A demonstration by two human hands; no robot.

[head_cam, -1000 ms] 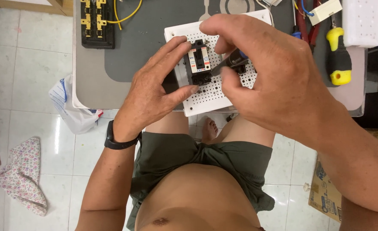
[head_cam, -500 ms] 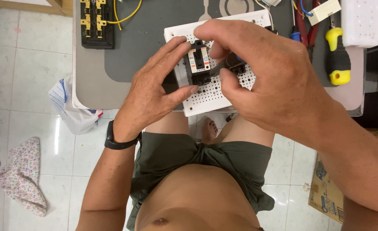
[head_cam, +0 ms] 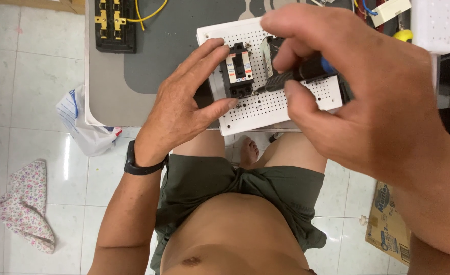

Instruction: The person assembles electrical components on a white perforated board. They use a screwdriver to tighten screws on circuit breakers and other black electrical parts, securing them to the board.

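Observation:
A white perforated board (head_cam: 281, 104) lies at the near edge of a grey table (head_cam: 108, 91). On it stands a small black circuit breaker (head_cam: 238, 71) with a white and orange label. My left hand (head_cam: 181, 109) grips the breaker's left side, thumb at its near end and fingers at its far end. My right hand (head_cam: 357, 91) holds a dark-handled screwdriver (head_cam: 291, 76) with a blue band. Its tip touches the near right corner of the breaker. A second metal part sits on the board behind the screwdriver, mostly hidden.
A black terminal block (head_cam: 115, 25) with brass contacts and a yellow wire lies at the table's far left. A white box (head_cam: 436, 25) and a yellow tool handle (head_cam: 403, 34) are at the far right. On the floor: a plastic bag (head_cam: 85, 127), floral cloth (head_cam: 24, 203), cardboard box (head_cam: 387, 224).
My right hand has lifted off the breaker and drawn back to the right, showing the screwdriver with its tip at the breaker. My left hand keeps its grip.

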